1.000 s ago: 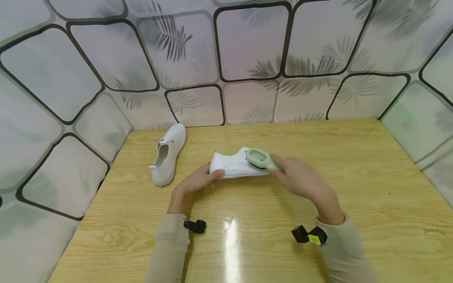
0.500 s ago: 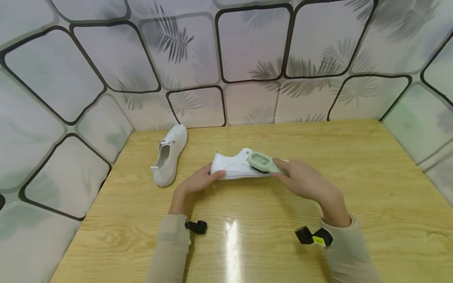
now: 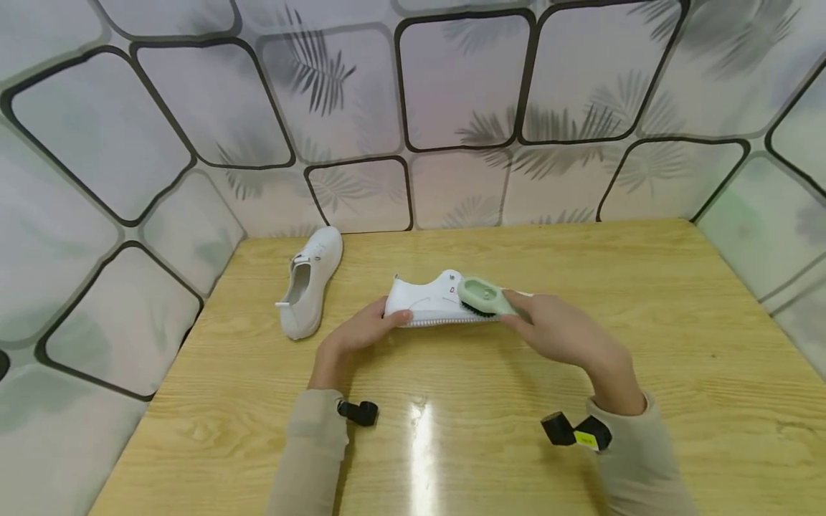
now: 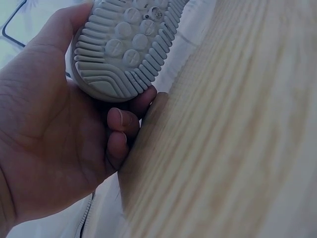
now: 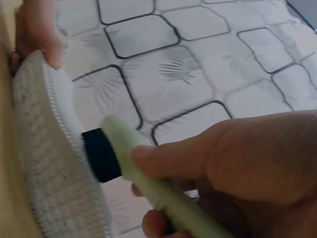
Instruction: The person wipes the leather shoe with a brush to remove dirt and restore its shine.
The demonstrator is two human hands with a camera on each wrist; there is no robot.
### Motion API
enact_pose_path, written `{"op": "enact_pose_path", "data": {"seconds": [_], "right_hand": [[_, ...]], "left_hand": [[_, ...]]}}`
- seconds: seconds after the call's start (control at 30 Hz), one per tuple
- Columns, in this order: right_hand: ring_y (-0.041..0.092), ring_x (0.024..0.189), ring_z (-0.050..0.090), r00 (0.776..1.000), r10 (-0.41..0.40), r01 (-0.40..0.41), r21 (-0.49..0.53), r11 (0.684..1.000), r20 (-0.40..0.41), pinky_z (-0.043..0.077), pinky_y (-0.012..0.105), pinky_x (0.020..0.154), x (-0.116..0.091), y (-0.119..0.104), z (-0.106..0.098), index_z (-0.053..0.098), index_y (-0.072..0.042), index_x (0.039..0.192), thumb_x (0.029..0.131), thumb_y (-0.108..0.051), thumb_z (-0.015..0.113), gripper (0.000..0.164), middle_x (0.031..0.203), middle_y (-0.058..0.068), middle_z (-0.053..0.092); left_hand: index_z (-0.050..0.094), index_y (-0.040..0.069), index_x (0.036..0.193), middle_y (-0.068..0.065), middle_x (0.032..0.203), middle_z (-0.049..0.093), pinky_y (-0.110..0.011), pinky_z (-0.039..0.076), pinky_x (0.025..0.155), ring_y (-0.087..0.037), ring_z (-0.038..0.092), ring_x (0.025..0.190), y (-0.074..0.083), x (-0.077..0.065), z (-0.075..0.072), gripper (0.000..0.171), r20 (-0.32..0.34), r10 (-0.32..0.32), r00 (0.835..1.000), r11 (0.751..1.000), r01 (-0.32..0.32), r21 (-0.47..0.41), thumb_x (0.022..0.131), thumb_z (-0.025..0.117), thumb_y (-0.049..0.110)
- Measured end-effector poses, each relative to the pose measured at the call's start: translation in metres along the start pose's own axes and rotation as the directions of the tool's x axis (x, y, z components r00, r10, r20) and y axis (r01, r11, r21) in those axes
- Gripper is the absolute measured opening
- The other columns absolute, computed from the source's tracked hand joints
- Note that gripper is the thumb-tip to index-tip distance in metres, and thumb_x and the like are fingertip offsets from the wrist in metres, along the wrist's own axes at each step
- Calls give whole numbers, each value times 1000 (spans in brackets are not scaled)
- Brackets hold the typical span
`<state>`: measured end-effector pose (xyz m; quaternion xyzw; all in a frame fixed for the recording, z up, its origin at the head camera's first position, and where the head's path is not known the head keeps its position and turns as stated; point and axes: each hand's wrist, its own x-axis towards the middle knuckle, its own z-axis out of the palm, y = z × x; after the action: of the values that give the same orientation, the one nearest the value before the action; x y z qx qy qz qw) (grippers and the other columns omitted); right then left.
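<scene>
Near the middle of the worktop (image 3: pixel 452 401), I have a white shoe (image 3: pixel 422 299) tipped so that its sole (image 4: pixel 130 47) faces the person. The left hand (image 3: pixel 361 330) holds it by the heel alone, thumb on the near edge and the other fingers curled round behind and beneath. The right hand (image 3: pixel 548 330) is closed firmly round the handle of a green brush (image 3: pixel 480 294), with the dark bristles (image 5: pixel 101 156) against the upper, close to the sole's edge.

What worries me is leverage: the pressure falls towards the toe, well apart from that one grip, so a hard push could swing the shoe or twist the heel free. I cannot tell whether the worktop props the shoe from below — if it doesn't, the wrist takes all the load. The bristles work so near the rim that a stroke angled badly might skid off the sole, and a long one towards the heel could catch the left thumb. The other shoe (image 3: pixel 312 283) stands to the left — far enough off, I judge, to escape a slip.
</scene>
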<state>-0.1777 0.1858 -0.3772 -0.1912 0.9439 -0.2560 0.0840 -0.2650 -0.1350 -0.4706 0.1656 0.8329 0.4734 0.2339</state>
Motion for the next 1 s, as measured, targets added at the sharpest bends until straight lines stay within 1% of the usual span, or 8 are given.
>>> {"op": "enact_pose_path", "data": {"seconds": [0.1, 0.23, 0.4, 0.57, 0.63, 0.73, 0.8, 1.0], "right_hand": [[43, 130, 48, 1000, 19, -18, -3, 1000, 8, 39, 59, 104, -4, 2, -7, 36, 8, 148, 106, -27, 48, 56, 144, 27, 48], [45, 133, 44, 999, 39, -39, -1, 999, -6, 37, 59, 106, 7, 1, -2, 29, 10, 150, 107, -25, 43, 57, 147, 29, 43], [42, 127, 52, 1000, -16, 16, 18, 1000, -11, 42, 56, 103, 11, -2, 6, 29, 12, 149, 107, -24, 44, 57, 143, 31, 47], [44, 132, 45, 1000, 8, -9, 42, 999, 10, 38, 59, 106, 1, 1, -2, 30, 11, 149, 107, -24, 45, 56, 145, 30, 44], [44, 127, 51, 1000, 17, -16, 18, 1000, -6, 41, 58, 102, 3, 2, -1, 31, 13, 148, 107, -22, 44, 55, 140, 31, 49], [35, 108, 59, 1000, 2, -2, -8, 1000, -21, 47, 52, 91, 9, 1, 6, 31, 15, 147, 107, -21, 42, 54, 126, 29, 58], [34, 106, 60, 999, -24, 24, -16, 1000, -26, 48, 50, 90, 12, -1, 11, 32, 15, 146, 107, -21, 42, 54, 125, 28, 59], [41, 126, 52, 999, -46, 45, 31, 998, 16, 43, 56, 101, 7, -3, 9, 34, 12, 147, 107, -22, 46, 54, 139, 29, 51]], "left_hand": [[42, 8, 146, -9, 136, 53, -44, 33, 109, -22, 47, 122, 3, 0, -2, 59, 2, -1, 1000, 1000, 1, -31, 100, 56, 43], [41, 8, 146, -9, 136, 52, -44, 33, 109, -22, 46, 122, 5, 0, -4, 59, 3, 0, 1000, 999, 0, -49, 100, 57, 42], [40, 8, 147, -9, 138, 52, -44, 32, 111, -21, 45, 125, 1, -1, -4, 60, 4, 14, 1000, 1000, -14, -2, 101, 55, 43], [40, 8, 148, -9, 140, 52, -46, 32, 112, -22, 46, 127, 2, 1, -3, 62, 11, 44, 999, 999, -44, 19, 100, 55, 45], [39, 8, 148, -9, 141, 51, -46, 31, 113, -22, 45, 129, 2, 1, -3, 64, 3, 42, 999, 999, -42, 22, 100, 55, 46], [39, 7, 149, -9, 141, 50, -45, 31, 113, -22, 45, 129, 2, 0, -1, 65, -10, 23, 1000, 999, -23, 35, 99, 56, 46], [39, 7, 148, -9, 140, 51, -45, 32, 112, -21, 45, 128, 1, -2, 0, 65, -17, 11, 1000, 999, -10, 51, 99, 55, 46], [41, 7, 146, -9, 137, 53, -45, 33, 111, -21, 47, 126, 2, -5, 2, 63, -29, 11, 1000, 999, -10, 52, 99, 55, 46]]}}
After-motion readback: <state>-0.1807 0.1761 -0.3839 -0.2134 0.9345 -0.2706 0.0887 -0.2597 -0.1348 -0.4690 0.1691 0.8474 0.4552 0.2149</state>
